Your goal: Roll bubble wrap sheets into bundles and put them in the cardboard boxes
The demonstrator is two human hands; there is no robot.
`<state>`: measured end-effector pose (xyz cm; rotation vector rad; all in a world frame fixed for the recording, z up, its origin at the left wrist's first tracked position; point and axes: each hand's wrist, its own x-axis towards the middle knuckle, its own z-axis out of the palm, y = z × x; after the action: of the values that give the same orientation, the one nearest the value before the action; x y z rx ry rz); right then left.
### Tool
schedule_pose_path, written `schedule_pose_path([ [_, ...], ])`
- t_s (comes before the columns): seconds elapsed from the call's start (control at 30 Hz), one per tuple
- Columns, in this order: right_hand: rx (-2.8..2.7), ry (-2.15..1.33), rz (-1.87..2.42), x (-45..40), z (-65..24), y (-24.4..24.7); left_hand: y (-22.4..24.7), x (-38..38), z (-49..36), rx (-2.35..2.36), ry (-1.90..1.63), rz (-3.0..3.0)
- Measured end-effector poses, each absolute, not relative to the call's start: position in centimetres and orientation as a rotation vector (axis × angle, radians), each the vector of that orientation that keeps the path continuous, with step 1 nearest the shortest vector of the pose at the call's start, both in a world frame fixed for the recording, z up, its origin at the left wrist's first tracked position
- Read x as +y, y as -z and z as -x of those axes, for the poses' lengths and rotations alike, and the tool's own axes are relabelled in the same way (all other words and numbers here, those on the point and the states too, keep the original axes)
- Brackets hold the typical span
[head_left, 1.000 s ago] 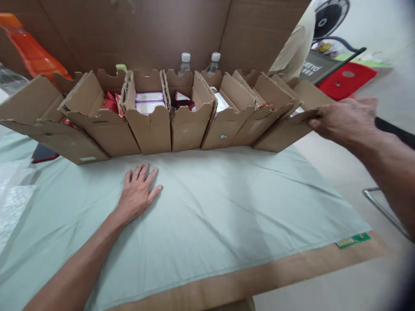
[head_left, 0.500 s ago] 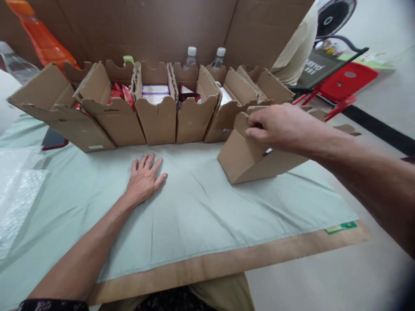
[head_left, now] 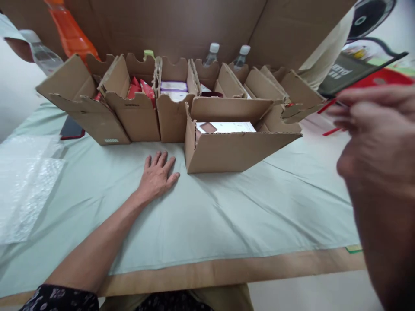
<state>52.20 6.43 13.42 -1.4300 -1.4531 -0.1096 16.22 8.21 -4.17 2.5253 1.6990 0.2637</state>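
Right grip (head_left: 376,134): up at the right, blurred, fingers drawn in towards one another; no telling whether anything sits between them, but it's clear of the box.
Left grip (head_left: 157,177): flat on the cloth (head_left: 259,224), palm down, fingers spread, holding nothing.
Box (head_left: 236,153): standing upright on the covered surface (head_left: 243,265), on the near side of the row (head_left: 175,125), masking part of it; the view won't settle whether the two touch.
Long axis: running left to right, one end towards each grip.
Nearer grip: it's the left! Those fingertips lie just beside the box's left end, while from the right grip the box lies off to the left, with a plain gap between.
White pack (head_left: 236,126): down inside the box, its top showing above the near rim.
Box since half a second ago: it was farther right, its left end well apart from the left grip; now that end is close by.
Right grip since then: it had the box by the upper edge; now it's off and away to the right.
Left grip since then: same spread, same cloth.
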Motion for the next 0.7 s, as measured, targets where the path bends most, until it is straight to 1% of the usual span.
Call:
schedule_pose_path([
  [0.07, -1.202, -0.083, 1.436, 5.6, -54.8, -8.4, 4.3, 8.2, -16.1, 1.7, -0.294, -2.514],
  [0.17, -1.168, -0.477, 1.529, 4.5, -55.2, -1.9, 4.4, 8.1, -15.9, 1.73, -0.429, -2.498],
  [0.27, -1.251, -0.672, 1.575, 4.2, -53.3, 1.8, 4.2, 7.6, -16.0, 1.598, -0.664, -2.598],
  [0.37, -1.334, -0.624, 1.67, 4.3, -51.8, 3.2, 3.9, 7.1, -16.3, 1.27, -0.825, -2.744],
  [0.43, -1.37, -0.58, 1.704, 4.3, -51.7, 3.4, 3.9, 6.9, -16.6, 1.157, -0.862, -2.747],
  [0.53, -1.505, -0.566, 1.702, 4.1, -52.1, 3.6, 4.1, 7.0, -16.8, 1.205, -0.855, -2.638],
  [0.7, -1.74, -0.434, 1.707, 4.4, -52.1, 4.2, 4.5, 7.7, -16.6, 1.402, -0.852, -2.363],
])
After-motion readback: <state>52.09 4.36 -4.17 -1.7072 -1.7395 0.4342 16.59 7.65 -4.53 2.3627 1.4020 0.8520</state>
